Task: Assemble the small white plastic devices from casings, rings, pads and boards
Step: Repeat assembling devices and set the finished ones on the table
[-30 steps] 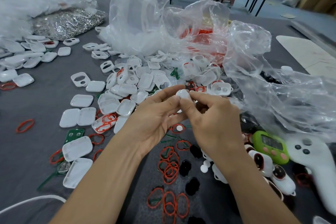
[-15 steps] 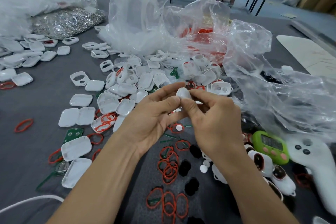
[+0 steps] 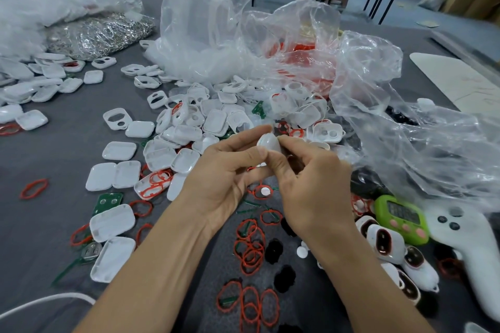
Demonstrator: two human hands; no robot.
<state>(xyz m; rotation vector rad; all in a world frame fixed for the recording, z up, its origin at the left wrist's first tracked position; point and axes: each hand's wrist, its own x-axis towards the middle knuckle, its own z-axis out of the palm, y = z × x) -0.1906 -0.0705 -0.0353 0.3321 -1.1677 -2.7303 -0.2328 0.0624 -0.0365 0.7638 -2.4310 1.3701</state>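
Both hands hold one small white plastic casing [image 3: 268, 142] up over the grey table [image 3: 67, 149], in front of the big pile of white plastic casings [image 3: 189, 130]. L hand [image 3: 224, 181] pinches it w/ thumb & fingers. R hand [image 3: 311, 184] pinches its other side. Thin red rubber rings [image 3: 250, 251] & black pads [image 3: 273, 251] lie below the hands.

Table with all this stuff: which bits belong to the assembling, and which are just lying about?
In the job: white casing pinched by left hand and right hand; loose casings; red rings; black pads; green board.
Lying about: green timer; white controller; plastic bags; white cable.
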